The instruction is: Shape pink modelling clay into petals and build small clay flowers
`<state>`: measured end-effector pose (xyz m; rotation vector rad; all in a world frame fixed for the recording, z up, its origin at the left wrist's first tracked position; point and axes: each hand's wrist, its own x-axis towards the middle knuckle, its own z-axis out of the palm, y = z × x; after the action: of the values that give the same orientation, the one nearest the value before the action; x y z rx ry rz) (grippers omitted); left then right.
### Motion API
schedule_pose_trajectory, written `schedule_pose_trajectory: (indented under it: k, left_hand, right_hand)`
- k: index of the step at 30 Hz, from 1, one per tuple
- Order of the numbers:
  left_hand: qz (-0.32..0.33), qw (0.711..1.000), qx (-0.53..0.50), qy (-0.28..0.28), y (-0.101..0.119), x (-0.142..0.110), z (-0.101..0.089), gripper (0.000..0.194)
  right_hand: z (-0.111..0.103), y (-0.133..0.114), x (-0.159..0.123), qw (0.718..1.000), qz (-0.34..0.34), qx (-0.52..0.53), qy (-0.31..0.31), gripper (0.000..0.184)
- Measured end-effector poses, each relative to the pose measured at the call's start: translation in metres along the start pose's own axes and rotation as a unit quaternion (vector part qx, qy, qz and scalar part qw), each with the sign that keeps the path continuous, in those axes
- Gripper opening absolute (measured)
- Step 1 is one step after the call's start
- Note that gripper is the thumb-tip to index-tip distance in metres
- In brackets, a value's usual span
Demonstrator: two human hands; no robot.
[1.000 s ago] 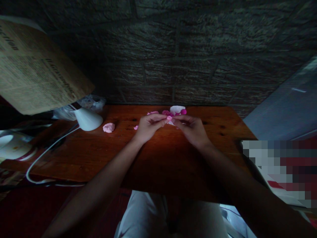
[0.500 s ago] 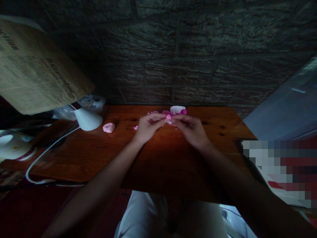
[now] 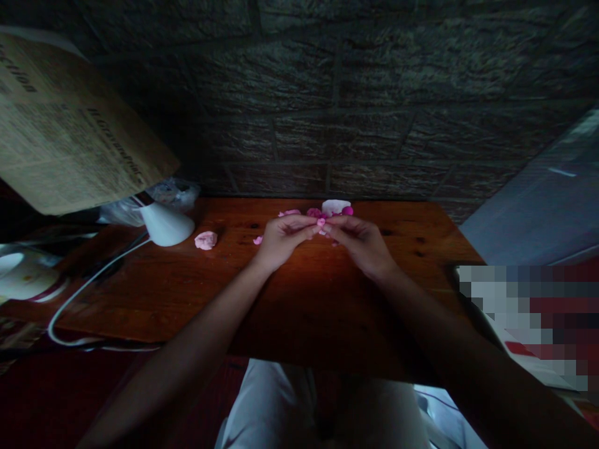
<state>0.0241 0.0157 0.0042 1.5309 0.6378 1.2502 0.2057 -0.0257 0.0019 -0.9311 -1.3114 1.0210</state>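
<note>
A small pink clay-like lump is pinched between the fingertips of both my hands, above the far part of the wooden table. My left hand holds it from the left with thumb and forefinger. From the right, the thumb and forefinger of my right hand close on the same lump. Just behind the fingers lie magenta and pink pieces and a pale, whitish-pink flat piece, partly hidden by my hands. Beside my left hand is a tiny pink scrap.
A larger crumpled-looking pink lump lies further left on the table. Next to it stands a lamp with a white base, a newsprint shade and a white cord. A stone-patterned wall rises behind the table.
The pinched pink lump has turned or shifted very slightly to the right between my fingertips. Both hands have stayed in nearly the same place.
</note>
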Motion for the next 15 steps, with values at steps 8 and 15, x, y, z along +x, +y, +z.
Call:
schedule_pose_trajectory:
  k: [8,15]
  left_hand:
    - [0.011,1.000,-0.005,0.003,-0.0005,-0.0005,0.0000,0.019]
    - [-0.002,1.000,0.001,0.001,0.0003,-0.0023,-0.0004,0.026]
  right_hand:
    - [0.0023,-0.0025,-0.0010,0.999,-0.009,-0.035,0.002,0.030]
    - [0.0041,-0.0012,-0.0022,0.999,-0.013,-0.035,0.008,0.036]
